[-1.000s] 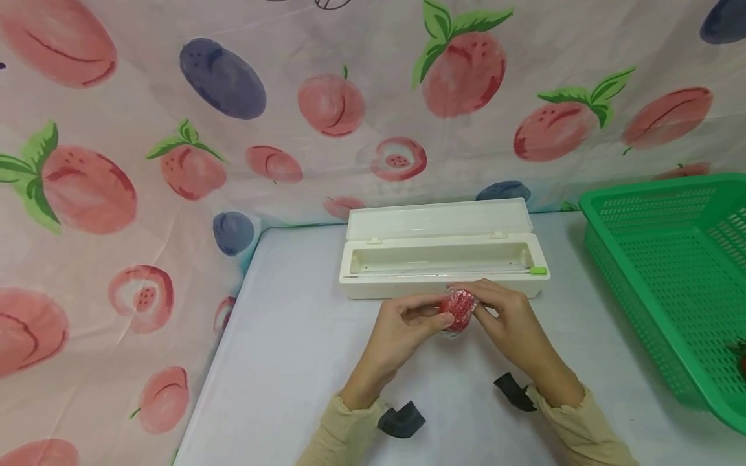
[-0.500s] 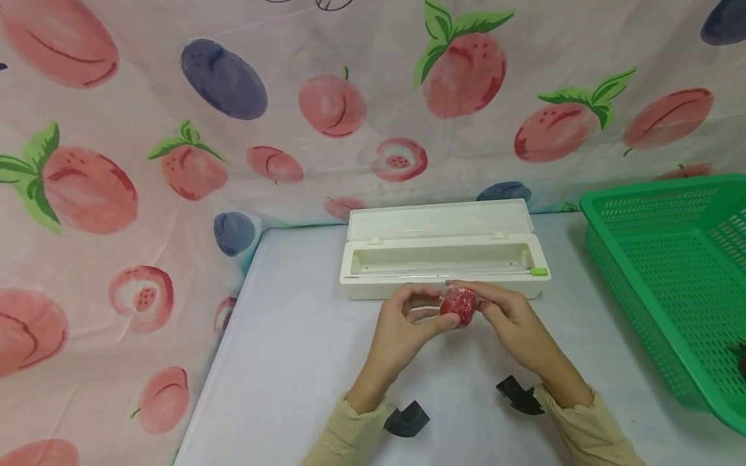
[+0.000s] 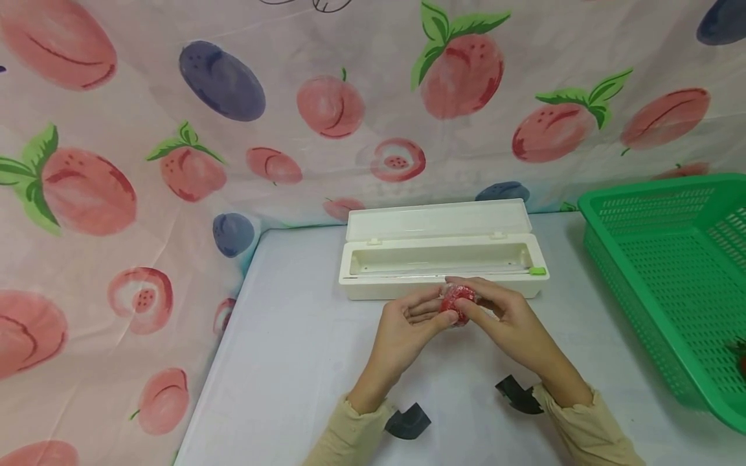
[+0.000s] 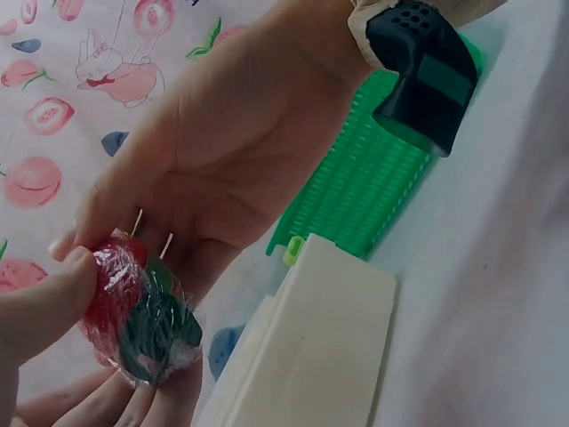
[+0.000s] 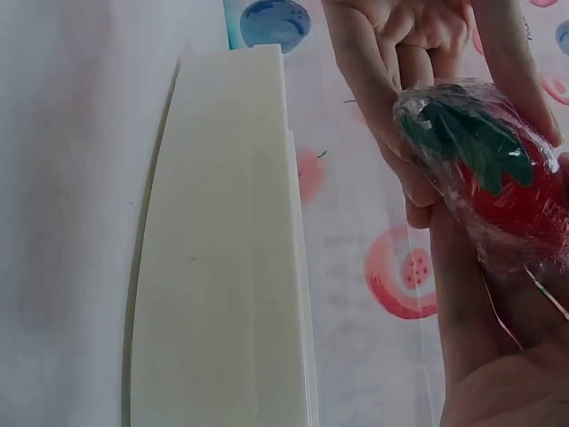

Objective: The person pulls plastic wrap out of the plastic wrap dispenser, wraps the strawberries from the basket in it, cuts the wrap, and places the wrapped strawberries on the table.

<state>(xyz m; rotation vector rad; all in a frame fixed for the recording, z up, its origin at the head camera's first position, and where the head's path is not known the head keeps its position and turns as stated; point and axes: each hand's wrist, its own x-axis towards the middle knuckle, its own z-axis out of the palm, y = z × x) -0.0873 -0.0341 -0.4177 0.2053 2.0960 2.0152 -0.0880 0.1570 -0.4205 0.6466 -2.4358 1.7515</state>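
At the bottom of the head view two beige sleeves (image 3: 588, 430) come in, each wrist carrying a black camera mount (image 3: 515, 393). Just above them, at lower centre of the frame, the left hand (image 3: 402, 333) and the right hand (image 3: 513, 327) meet over the desk (image 3: 291, 362) and hold a wrapped strawberry (image 3: 456, 303) between them, lifted off the surface.

The fingers (image 4: 53, 302) of the left hand are curled about the fruit from below and from the side; the right hand's thumb and fingers (image 5: 382, 116) pinch it from the other side. Both hands are gripping it.

The likely trouble is the film itself. It looks thin and slack, so a pull from either hand could tear it or peel it open, and a hard squeeze could bruise what is inside. The wrap also looks slippery, so a loosened pinch could let the fruit drop to the desk and roll toward its edge.

The strawberry is red with a dark green leafy cap, covered all round in clear, creased, shiny film that bunches loosely beyond the cap.

Right behind the hands, mid-frame, lies a long white dispenser box (image 3: 443, 265) with its lid open and a small green tab (image 3: 539, 271) at its right end. At the right edge stands a green basket (image 3: 670, 259); behind everything hangs a fruit-print cloth (image 3: 175, 129).
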